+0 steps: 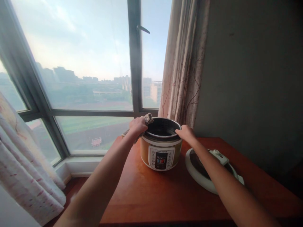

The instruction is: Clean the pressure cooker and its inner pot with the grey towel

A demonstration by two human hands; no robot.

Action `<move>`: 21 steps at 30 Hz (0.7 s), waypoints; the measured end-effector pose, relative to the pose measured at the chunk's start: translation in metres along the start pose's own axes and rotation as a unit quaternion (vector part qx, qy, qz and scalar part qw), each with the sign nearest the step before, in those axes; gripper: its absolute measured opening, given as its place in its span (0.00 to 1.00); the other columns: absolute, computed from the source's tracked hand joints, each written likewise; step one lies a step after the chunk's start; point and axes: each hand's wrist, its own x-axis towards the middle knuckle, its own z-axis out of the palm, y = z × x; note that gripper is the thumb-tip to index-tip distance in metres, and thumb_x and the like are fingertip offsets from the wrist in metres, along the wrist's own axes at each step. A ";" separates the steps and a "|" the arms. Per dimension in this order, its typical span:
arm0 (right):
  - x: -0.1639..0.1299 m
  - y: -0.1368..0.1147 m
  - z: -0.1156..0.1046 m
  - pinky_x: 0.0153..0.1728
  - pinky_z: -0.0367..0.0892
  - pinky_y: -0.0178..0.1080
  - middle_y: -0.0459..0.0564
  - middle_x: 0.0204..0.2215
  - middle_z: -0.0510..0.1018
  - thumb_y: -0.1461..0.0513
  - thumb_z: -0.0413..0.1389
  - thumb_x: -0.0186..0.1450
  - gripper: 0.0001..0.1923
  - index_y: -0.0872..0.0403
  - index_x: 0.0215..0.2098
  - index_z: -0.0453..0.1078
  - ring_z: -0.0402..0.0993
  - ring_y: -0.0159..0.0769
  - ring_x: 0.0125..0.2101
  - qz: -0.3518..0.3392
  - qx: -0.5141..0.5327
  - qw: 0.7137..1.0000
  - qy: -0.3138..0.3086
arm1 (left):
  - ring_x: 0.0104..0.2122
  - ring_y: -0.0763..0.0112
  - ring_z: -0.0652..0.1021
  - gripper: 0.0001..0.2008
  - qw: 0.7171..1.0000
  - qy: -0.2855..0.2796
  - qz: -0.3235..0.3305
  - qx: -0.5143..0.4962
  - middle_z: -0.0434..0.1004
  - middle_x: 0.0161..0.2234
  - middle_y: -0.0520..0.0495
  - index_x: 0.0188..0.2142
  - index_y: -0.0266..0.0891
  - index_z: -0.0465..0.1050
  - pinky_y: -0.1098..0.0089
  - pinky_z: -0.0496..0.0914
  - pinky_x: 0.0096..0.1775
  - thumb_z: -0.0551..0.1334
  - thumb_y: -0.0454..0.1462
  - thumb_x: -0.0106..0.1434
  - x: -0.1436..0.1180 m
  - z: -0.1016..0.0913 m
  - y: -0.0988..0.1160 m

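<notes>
A round, open rice cooker point(161, 148) stands near the wooden tabletop's point(151, 195) far edge. The left hand point(138, 125) presses a crumpled cloth point(148, 118) against its rim; the right hand's point(187, 133) fingers grip the opposite rim. A smooth white lid point(201, 171) lies beside it.

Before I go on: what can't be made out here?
Head view only:
- Pot inside: too dark to tell contents.
- Panel labels: too small.
- Lid: partly behind the right forearm.
- Cloth: mostly under the left hand.
- Right hand fingers: curl over the rim.

One head-worn camera looks forward and slightly down across the worktop point(165, 192) toward the window point(82, 63), close over the person's outstretched arms.
</notes>
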 end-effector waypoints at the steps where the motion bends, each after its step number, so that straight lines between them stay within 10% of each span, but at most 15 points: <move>1: 0.003 -0.001 0.000 0.35 0.69 0.39 0.65 0.40 0.83 0.55 0.54 0.62 0.20 0.61 0.41 0.80 0.80 0.51 0.42 0.000 -0.002 1.000 0.002 | 0.44 0.47 0.81 0.21 1.000 0.003 -0.002 -0.001 0.82 0.42 0.35 0.46 0.40 0.74 0.62 0.73 0.41 0.65 0.40 0.52 0.003 0.002 0.000; 21: 0.080 -0.004 0.017 0.39 0.71 0.38 0.67 0.41 0.83 0.55 0.55 0.63 0.22 0.64 0.47 0.79 0.80 0.51 0.45 0.040 0.003 0.999 0.009 | 0.47 0.47 0.81 0.22 0.999 0.020 -0.029 -0.013 0.82 0.45 0.32 0.47 0.37 0.78 0.61 0.74 0.44 0.68 0.39 0.51 0.076 0.027 0.017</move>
